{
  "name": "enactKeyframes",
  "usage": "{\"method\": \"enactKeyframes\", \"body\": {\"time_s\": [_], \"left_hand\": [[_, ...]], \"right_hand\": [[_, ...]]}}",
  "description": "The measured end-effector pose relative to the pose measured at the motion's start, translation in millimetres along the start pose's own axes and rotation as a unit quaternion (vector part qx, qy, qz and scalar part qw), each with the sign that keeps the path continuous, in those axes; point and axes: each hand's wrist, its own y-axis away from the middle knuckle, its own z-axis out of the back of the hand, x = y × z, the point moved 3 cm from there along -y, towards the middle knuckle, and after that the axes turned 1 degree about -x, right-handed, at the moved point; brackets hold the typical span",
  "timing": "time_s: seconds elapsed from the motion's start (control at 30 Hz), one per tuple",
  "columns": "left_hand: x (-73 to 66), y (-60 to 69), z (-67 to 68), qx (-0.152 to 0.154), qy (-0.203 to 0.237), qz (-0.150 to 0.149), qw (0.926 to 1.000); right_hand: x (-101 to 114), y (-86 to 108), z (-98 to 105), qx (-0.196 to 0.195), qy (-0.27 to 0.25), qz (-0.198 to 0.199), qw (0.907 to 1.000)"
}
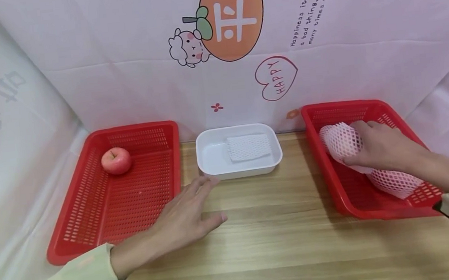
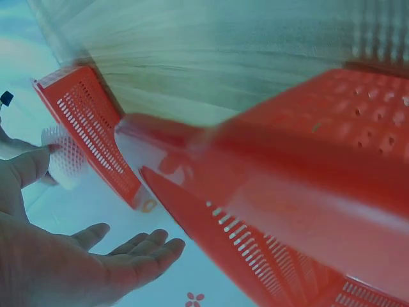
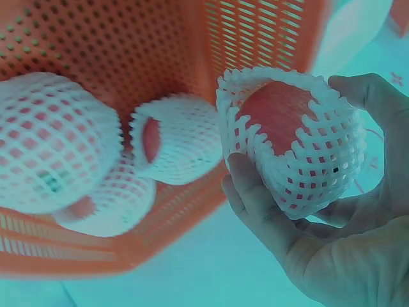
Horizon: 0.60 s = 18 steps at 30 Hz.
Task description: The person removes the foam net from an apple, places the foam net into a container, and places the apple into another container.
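fingers [image 3: 255, 198] of the right hand [image 1: 383, 144] curl round a foam-netted apple [image 3: 291, 144] right of the white tray [image 1: 213, 154]; left hand [image 1: 181, 217] spreads empty before it; apparently picking up, next needing a lift.

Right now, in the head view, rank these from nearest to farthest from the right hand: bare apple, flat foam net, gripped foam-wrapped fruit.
1. Foam-wrapped fruit: in the right hand.
2. Flat foam net: centre, in the white tray.
3. Bare apple: in the left red basket.
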Motion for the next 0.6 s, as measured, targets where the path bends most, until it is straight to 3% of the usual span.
{"method": "enactKeyframes", "body": {"time_s": [0.2,0.6], "left_hand": [[-3.1,2.0,-3.5,0.002,0.038,-0.001,0.9993],[-8.0,4.8,-14.8,-0.003,0.070,-0.036,0.9969]], "right_hand": [[16.4,-1.5,12.3,-0.016,0.005,0.007,0.9998],[61.0,-8.8,18.5,-0.012,-0.002,0.021,0.9997]]}}
